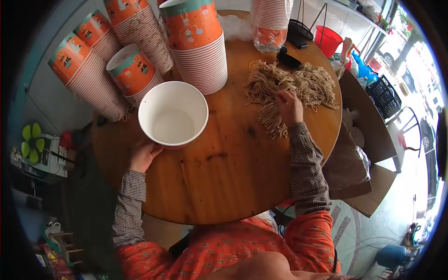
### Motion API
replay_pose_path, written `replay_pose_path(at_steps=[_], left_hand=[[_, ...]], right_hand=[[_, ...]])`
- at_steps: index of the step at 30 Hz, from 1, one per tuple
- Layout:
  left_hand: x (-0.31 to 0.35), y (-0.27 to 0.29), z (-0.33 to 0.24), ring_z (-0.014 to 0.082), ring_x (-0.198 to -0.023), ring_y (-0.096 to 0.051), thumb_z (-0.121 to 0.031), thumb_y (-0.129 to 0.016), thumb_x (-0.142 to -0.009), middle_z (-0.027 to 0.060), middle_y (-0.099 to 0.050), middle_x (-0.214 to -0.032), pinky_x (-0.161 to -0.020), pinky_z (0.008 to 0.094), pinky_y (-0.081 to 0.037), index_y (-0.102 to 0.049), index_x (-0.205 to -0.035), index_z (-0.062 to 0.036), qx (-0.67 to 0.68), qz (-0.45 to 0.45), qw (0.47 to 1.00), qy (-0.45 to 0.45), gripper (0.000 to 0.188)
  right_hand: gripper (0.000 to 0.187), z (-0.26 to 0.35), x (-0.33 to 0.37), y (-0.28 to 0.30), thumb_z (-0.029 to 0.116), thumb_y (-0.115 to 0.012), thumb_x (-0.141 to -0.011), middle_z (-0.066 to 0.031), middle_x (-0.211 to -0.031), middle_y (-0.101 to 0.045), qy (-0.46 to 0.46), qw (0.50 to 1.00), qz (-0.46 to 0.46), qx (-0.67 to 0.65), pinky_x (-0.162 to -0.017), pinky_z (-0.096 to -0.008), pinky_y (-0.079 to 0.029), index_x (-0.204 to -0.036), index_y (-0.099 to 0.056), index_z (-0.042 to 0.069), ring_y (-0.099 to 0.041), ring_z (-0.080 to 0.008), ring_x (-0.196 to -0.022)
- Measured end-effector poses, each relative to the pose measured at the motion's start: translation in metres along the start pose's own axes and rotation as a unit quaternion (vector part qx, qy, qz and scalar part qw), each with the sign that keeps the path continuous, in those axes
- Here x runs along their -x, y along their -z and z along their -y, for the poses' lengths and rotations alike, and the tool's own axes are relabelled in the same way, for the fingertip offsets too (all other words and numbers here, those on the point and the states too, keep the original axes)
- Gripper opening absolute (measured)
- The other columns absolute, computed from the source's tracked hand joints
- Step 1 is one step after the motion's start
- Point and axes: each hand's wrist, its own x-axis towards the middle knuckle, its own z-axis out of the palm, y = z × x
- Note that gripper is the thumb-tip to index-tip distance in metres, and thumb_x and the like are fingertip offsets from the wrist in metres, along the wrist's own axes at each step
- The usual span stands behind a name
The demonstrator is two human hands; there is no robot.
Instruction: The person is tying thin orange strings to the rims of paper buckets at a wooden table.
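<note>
A large white-lined paper bucket (173, 114) stands on the round wooden table, its wide mouth facing up. My left hand (146, 155) grips the bucket's lower near-left side, fingers partly hidden behind it. To the right lies a tangled heap of thin brown cords (317, 84). My right hand (290, 106) is on the near part of this heap with its fingers pinched together on cord; the exact strands are hard to make out. Behind the bucket rises a tall stack of orange and green paper buckets (198, 58).
More nested bucket stacks (88, 79) lean at the table's far left, some with cords hanging along them. A bagged bucket stack (270, 23) and a black object (288, 59) sit beyond the heap. An open cardboard box (350, 158) stands right of the table (224, 186).
</note>
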Motion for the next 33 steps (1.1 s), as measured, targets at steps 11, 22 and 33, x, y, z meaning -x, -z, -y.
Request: replay_pose_path(at_steps=[11, 22, 33], left_hand=[[0.049, -0.03, 0.025, 0.0089, -0.063, -0.06, -0.014, -0.059, -0.094, 0.0044, -0.063, -0.077, -0.059, 0.0226, -0.052, -0.062, -0.098, 0.0009, -0.347, 0.013, 0.937, -0.038, 0.016], [0.062, -0.089, 0.068, 0.0145, -0.068, -0.064, -0.028, -0.041, -0.102, 0.0092, -0.064, -0.081, -0.058, 0.027, -0.052, -0.06, -0.098, 0.0004, -0.087, 0.131, 0.987, -0.02, 0.034], [0.074, -0.082, 0.057, 0.0127, -0.075, -0.062, -0.021, -0.048, -0.1, 0.0061, -0.062, -0.087, -0.068, 0.0262, -0.053, -0.059, -0.108, 0.0022, -0.391, 0.029, 0.861, -0.325, 0.027]], right_hand=[[0.016, 0.04, 0.0, -0.072, 0.017, -0.061, -0.077, -0.0093, -0.096, -0.058, 0.187, 0.964, 0.112, 0.153, -0.083, -0.0395, -0.046, -0.09, -0.065, 0.009, -0.055, -0.0276, -0.095], [0.029, 0.2, 0.104, -0.079, 0.018, -0.062, -0.077, -0.0103, -0.101, -0.054, 0.327, 0.929, 0.164, -0.061, -0.069, -0.0361, -0.052, -0.102, -0.057, 0.005, -0.057, -0.0265, -0.088], [0.031, 0.223, 0.118, -0.085, 0.018, -0.065, -0.079, -0.0136, -0.093, -0.053, 0.211, 0.932, 0.216, -0.198, -0.069, -0.0392, -0.051, -0.102, -0.05, 0.003, -0.059, -0.0317, -0.083]])
